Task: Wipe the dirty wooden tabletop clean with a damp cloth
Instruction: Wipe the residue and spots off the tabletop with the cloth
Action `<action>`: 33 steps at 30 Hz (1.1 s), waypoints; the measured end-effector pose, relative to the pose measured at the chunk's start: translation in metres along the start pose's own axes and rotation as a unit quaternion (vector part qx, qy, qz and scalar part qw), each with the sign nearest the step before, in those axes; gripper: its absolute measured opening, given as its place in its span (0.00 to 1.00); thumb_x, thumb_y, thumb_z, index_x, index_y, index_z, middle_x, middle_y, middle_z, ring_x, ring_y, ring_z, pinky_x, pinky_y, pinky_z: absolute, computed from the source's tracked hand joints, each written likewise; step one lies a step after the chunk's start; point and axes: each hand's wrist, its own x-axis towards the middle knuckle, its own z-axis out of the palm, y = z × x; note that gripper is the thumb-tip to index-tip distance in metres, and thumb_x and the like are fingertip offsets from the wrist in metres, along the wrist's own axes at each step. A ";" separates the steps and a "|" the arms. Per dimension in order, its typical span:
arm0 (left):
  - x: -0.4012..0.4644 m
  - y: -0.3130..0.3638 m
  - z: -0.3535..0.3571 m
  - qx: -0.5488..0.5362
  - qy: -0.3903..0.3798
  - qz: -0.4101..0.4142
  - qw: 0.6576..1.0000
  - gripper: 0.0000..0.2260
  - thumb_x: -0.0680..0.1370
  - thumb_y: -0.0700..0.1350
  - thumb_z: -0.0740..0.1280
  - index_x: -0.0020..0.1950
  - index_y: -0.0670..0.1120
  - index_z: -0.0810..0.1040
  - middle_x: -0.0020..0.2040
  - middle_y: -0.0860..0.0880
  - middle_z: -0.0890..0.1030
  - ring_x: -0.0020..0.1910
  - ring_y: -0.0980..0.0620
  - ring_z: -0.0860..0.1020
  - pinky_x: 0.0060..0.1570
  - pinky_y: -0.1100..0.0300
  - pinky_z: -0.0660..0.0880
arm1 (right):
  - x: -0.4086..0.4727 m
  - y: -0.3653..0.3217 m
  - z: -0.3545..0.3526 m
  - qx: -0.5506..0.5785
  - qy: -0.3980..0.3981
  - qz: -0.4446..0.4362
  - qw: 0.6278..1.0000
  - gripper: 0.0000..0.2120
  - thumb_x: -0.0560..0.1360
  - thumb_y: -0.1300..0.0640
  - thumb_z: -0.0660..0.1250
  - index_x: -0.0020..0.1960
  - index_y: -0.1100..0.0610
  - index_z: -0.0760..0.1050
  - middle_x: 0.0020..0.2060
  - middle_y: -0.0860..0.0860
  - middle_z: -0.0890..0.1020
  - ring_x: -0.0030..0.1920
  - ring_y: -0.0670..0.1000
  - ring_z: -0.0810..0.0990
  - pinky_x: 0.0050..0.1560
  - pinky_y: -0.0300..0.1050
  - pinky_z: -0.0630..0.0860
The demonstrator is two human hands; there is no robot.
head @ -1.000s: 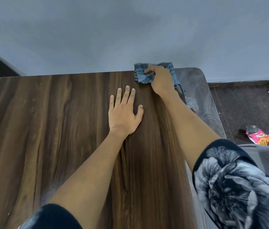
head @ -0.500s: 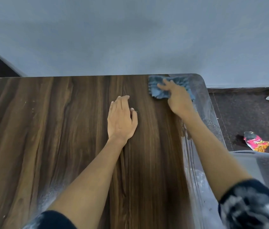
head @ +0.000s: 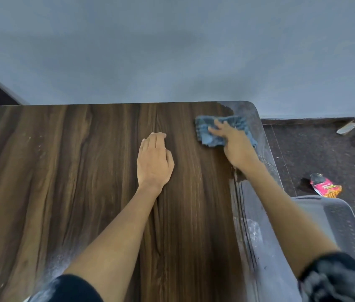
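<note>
Blue cloth [head: 213, 132] lies under the right hand's [head: 236, 147] pressing, spread grip; left hand [head: 153, 164] flat on tabletop [head: 63, 171].

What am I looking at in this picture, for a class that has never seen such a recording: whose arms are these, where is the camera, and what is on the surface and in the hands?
There is no machine here. A person wears a wide-angle camera on the head, looking forward and down, so both arms reach in from the bottom of the picture. The surface is a dark wooden tabletop set against a grey wall. The right hand presses a blue cloth onto the table near its far right corner. The left hand rests on the wood, fingers together, and holds nothing. Pale dust and specks show on the tabletop at the left and near the bottom. Beside the table stands a grey plastic tub; on the dark floor lies a pink and orange wrapper.
</note>
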 end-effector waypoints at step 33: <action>-0.107 -0.002 -0.014 0.020 -0.036 -0.009 0.999 0.19 0.80 0.45 0.52 0.70 0.44 0.67 0.72 0.48 0.67 0.73 0.51 0.61 0.72 0.56 0.53 | -0.093 -0.023 0.007 0.048 -0.012 0.020 0.999 0.31 0.68 0.78 0.56 0.66 0.55 0.70 0.70 0.49 0.63 0.73 0.51 0.55 0.74 0.53 0.52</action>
